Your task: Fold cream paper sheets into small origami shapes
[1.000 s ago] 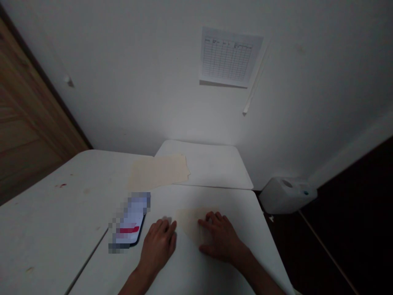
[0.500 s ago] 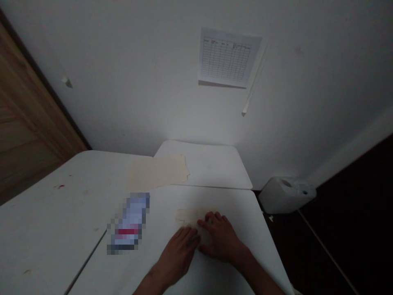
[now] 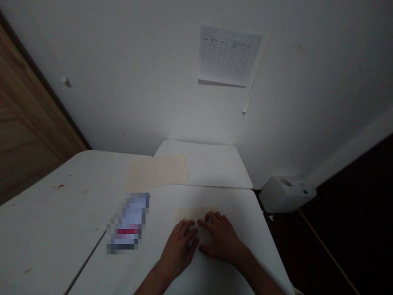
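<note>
A small cream sheet, apparently paper (image 3: 196, 213), lies on the white table in front of me, partly covered by both hands. My left hand (image 3: 180, 246) rests on its lower left part, fingers stretched forward and thumb apart. Across from it, my right hand (image 3: 221, 238) presses on the right part with spread fingers, its thumb pointing toward the left hand. Neither hand grips anything. Pale sheet surface shows between the two hands; its near edge is hard to make out.
Larger cream sheets (image 3: 158, 171) lie farther back on the white tables (image 3: 211, 164). A pixelated bluish object (image 3: 132, 217) is left of my hands. A printed table sheet (image 3: 225, 57) hangs on the wall. A white plastic jug (image 3: 276, 196) stands on the dark floor at right.
My left hand has moved slightly forward over the cream sheet, its fingers opening from a more bunched pose. The right hand stays in nearly the same place.
</note>
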A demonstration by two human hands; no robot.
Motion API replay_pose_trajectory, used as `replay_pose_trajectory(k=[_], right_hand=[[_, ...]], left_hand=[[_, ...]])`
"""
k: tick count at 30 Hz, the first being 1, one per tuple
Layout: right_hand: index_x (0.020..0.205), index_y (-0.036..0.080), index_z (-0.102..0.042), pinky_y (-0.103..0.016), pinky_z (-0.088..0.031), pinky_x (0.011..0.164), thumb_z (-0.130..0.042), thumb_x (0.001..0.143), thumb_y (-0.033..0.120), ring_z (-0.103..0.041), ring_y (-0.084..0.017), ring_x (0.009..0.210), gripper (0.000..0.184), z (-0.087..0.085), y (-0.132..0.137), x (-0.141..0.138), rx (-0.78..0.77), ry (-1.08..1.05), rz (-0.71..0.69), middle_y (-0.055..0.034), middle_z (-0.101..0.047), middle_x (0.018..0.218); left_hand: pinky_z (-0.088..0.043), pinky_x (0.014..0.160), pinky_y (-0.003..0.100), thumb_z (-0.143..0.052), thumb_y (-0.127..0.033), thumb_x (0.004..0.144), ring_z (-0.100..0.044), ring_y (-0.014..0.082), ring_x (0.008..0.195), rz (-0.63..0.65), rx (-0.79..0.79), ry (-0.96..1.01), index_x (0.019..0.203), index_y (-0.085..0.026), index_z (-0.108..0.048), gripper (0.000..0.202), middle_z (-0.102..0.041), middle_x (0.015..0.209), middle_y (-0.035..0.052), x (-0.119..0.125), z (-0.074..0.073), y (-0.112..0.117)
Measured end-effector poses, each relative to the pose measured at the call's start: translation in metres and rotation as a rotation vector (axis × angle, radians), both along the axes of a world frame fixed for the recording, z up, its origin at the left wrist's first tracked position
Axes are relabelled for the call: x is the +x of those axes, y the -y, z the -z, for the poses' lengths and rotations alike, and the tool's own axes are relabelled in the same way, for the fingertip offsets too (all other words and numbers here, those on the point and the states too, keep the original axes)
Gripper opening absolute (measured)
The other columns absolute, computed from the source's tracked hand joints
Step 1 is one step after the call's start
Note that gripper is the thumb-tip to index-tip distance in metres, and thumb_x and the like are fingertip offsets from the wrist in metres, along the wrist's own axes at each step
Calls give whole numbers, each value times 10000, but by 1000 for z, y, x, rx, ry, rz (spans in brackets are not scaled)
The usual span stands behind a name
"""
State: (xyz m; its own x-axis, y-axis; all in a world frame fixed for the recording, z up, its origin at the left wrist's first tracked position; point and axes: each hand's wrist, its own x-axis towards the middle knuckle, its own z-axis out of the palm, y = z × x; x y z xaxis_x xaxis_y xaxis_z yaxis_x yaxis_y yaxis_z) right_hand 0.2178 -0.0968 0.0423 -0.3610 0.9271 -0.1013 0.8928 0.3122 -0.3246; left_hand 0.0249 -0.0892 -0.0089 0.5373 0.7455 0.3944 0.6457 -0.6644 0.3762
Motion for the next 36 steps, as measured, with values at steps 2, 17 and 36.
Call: replay_pose_trajectory(k=[2, 17, 36], right_hand=[[1333, 335, -475, -454, -296, 1004, -695, 686, 510, -424, -310, 1162, 705, 1, 0, 0, 10, -6, 0, -61, -497, 1301], [1333, 341, -465, -428, -302, 995, -672, 712, 518, -425, -291, 1158, 678, 0, 0, 0, 19, 8, -5, -53, -496, 1282], [1329, 356, -452, -445, -304, 989, -684, 714, 515, -423, -301, 1150, 676, 1, 2, 1, 26, 8, -9, -52, -490, 1287]], left_hand=[[-474, 937, 490, -569, -165, 849, -521, 287, 1111, -13, 8, -29, 1075, -220, -627, 239, -581, 1193, 96, 0, 2, 1], [-423, 952, 499, -523, -166, 869, -506, 295, 1135, 29, 88, -170, 1223, -217, -566, 360, -575, 1270, 93, -2, -5, 3], [-450, 965, 503, -504, -156, 882, -507, 298, 1165, 65, 52, -171, 1213, -212, -563, 341, -573, 1300, 73, -2, -2, 1]])
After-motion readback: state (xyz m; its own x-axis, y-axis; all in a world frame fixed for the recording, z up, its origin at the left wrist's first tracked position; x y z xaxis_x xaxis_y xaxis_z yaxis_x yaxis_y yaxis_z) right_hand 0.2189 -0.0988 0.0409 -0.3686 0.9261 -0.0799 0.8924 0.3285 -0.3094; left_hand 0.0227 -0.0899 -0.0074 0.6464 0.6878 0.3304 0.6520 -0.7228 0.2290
